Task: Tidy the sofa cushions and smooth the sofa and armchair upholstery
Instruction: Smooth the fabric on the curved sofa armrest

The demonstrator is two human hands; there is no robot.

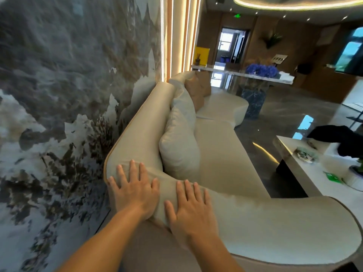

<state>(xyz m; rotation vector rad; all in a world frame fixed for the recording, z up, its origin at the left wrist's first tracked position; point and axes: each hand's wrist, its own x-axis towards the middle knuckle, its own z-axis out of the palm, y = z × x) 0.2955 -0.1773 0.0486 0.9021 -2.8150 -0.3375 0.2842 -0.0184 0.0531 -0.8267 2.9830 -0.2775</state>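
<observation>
A long cream sofa (220, 154) runs along the wall, its curved armrest and back nearest me. My left hand (135, 189) lies flat, fingers spread, on the corner where the back meets the armrest. My right hand (188, 209) rests flat beside it on the armrest top, holding nothing. A pale grey cushion (178, 152) leans upright against the sofa back. A second pale cushion (183, 108) stands behind it. Tan cushions (196, 89) sit farther along the sofa.
A marbled stone wall (68, 95) is close on the left. A white coffee table (306, 160) with a dark cloth (341, 142) and small items stands at the right. A console with blue flowers (262, 70) stands beyond the sofa. Glossy dark floor (284, 114) lies between.
</observation>
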